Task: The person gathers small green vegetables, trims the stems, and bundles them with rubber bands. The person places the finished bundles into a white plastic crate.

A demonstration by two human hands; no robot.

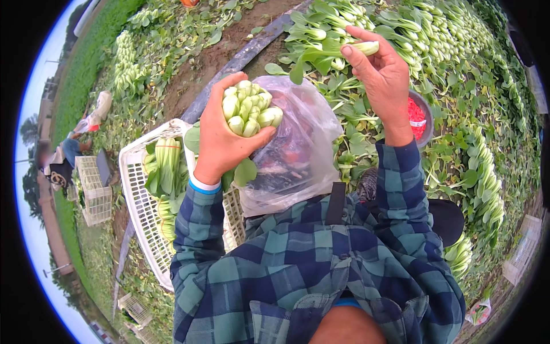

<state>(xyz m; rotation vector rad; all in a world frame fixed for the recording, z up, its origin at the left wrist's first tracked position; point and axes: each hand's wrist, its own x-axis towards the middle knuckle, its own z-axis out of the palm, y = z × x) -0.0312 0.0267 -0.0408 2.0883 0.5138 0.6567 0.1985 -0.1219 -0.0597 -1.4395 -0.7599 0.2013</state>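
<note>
A bunch of small bok choy, its pale stem ends facing up, is gripped in my left hand. My right hand pinches a single bok choy between thumb and fingers, its leaf hanging to the left. Below and between the hands a clear plastic sheet or bag covers my lap. Beside my left forearm stands a white plastic crate with bok choy bundles inside, the top one bound by a red band. Past my right hand lie rows of cut bok choy.
A grey bowl of red bands sits by my right wrist. More bok choy lies in a row at right. A dark strip crosses the ground ahead. At far left, a person sits by a crate.
</note>
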